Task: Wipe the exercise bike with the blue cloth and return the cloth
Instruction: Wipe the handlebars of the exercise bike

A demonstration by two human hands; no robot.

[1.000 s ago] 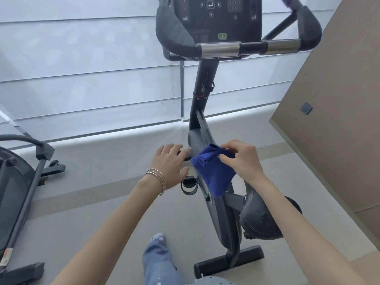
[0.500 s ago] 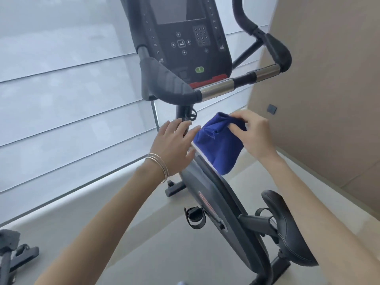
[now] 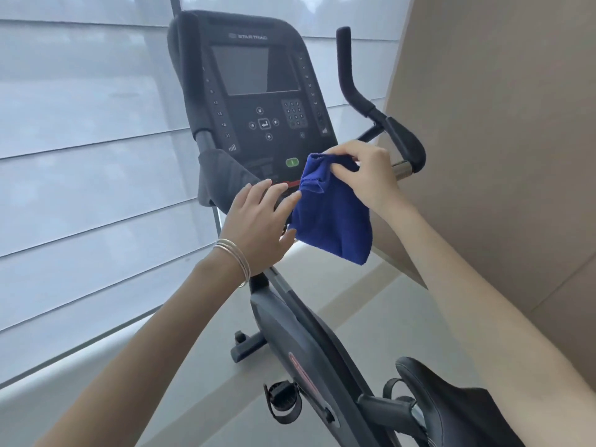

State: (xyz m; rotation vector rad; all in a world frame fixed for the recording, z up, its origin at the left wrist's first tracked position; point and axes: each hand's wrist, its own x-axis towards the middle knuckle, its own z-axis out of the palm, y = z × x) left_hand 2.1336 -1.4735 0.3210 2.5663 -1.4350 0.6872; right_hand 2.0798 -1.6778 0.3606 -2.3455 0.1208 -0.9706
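A black exercise bike (image 3: 300, 337) stands in front of me, its console (image 3: 254, 91) with a dark screen and keypad at the top middle. My right hand (image 3: 364, 175) pinches the top of a folded blue cloth (image 3: 332, 217), which hangs in front of the console's lower edge and handlebar. My left hand (image 3: 258, 227), with thin bangles on the wrist, is held flat with fingers apart, its fingertips at the cloth's left edge. The middle of the handlebar is hidden behind cloth and hands.
The bike's black saddle (image 3: 451, 404) is at the lower right, a pedal with strap (image 3: 283, 401) below the middle. A beige wall (image 3: 503, 156) runs close on the right. White window blinds (image 3: 80, 156) fill the left. The floor is pale grey.
Both hands and the cloth have risen from the bike's frame up to the console's lower edge. The view has tilted up, so the console now fills the top middle.
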